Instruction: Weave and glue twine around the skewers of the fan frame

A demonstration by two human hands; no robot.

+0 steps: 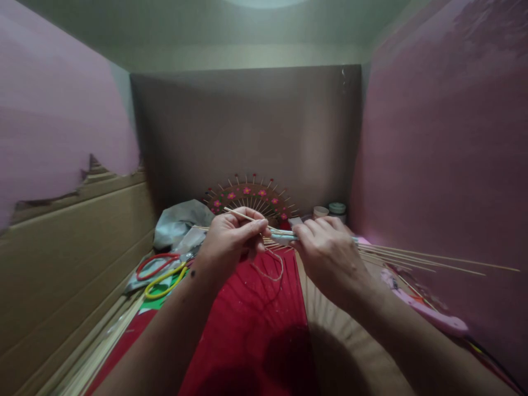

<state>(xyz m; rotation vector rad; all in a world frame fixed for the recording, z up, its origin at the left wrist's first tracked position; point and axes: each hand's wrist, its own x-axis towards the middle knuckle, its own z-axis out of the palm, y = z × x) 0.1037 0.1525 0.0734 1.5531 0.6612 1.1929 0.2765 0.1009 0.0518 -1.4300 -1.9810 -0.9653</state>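
Observation:
My left hand (235, 234) pinches a thin bamboo stick (239, 214) between thumb and fingers; its tip points up to the left. My right hand (328, 242) is closed around a bundle of bamboo sticks (416, 256), whose long ends fan out to the right. Between the two hands shows a pale blue piece (284, 235) lying along the sticks; its exact kind I cannot tell. A thin string (280, 274) hangs in a loop below my left fingers. Both hands are close together above a red cloth-like surface (247, 335).
A brown half-round fan with pink flowers (246, 191) stands at the back. Scissors with red and yellow handles (159, 278) lie left beside a grey plastic bag (181, 217). A pink glue gun (433, 316) lies right. Long sticks (107, 346) line the left edge. Walls enclose the place.

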